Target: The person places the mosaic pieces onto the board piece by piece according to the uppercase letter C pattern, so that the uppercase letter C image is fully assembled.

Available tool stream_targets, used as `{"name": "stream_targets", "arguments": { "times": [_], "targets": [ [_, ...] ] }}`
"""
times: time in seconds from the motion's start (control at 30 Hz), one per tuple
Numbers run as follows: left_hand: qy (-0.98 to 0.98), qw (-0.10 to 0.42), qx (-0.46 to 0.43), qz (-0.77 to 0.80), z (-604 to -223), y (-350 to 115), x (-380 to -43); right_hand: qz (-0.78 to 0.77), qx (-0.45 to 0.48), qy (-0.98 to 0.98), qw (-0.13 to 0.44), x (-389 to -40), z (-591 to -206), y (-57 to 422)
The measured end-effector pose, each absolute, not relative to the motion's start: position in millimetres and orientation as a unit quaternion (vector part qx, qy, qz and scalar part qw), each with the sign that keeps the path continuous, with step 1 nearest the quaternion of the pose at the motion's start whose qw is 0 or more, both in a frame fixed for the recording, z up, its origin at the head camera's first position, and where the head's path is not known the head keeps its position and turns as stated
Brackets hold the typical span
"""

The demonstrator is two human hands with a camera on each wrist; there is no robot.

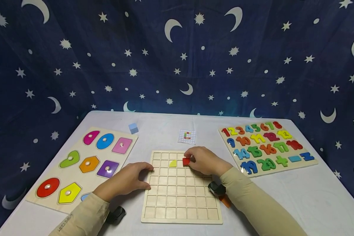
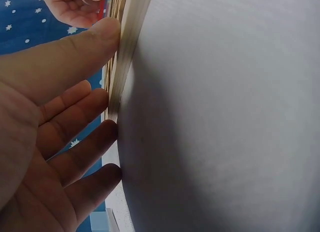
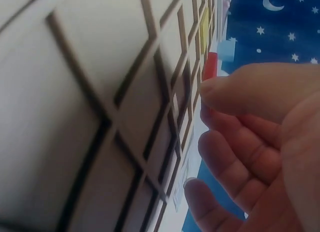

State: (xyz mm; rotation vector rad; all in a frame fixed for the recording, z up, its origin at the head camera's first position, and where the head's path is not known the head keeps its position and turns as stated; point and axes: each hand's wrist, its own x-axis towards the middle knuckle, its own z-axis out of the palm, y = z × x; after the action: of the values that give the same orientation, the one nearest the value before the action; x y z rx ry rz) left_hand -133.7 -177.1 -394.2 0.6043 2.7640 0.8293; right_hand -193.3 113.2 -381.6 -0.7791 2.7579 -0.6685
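A pale wooden grid board (image 1: 181,209) lies flat on the white table. At its left edge rests my left hand (image 1: 127,178), thumb and fingers spread along the side; in the left wrist view the fingertips (image 2: 107,29) meet the board's rim. Over the upper part of the grid, my right hand (image 1: 205,160) pinches a red square tile (image 1: 186,162) between thumb and fingers. The right wrist view shows this red tile (image 3: 210,67) tilted up on edge, close to the grid. A yellow quarter-circle tile (image 1: 172,163) sits in a cell to its left.
Behind the board is a small pattern card (image 1: 186,136), with a light blue cube (image 1: 133,128) farther left. A knobbed shape puzzle (image 1: 76,177) lies on the left, a number puzzle (image 1: 271,172) on the right. An orange piece (image 1: 225,201) is partly hidden under my right wrist.
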Motion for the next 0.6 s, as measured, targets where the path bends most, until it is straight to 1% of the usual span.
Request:
{"name": "stream_targets", "arguments": {
  "times": [0.3, 0.6],
  "targets": [
    [0.936, 0.102, 0.185, 0.281, -394.9, -175.1, -132.4, -0.225, -0.283, 0.927, 0.098, -189.0, -381.0, 104.7],
    [0.929, 0.078, 0.231, 0.278, -396.5, -179.5, -133.2, -0.206, -0.307, 0.925, 0.084, -189.3, -383.3, 100.6]
  ]
}}
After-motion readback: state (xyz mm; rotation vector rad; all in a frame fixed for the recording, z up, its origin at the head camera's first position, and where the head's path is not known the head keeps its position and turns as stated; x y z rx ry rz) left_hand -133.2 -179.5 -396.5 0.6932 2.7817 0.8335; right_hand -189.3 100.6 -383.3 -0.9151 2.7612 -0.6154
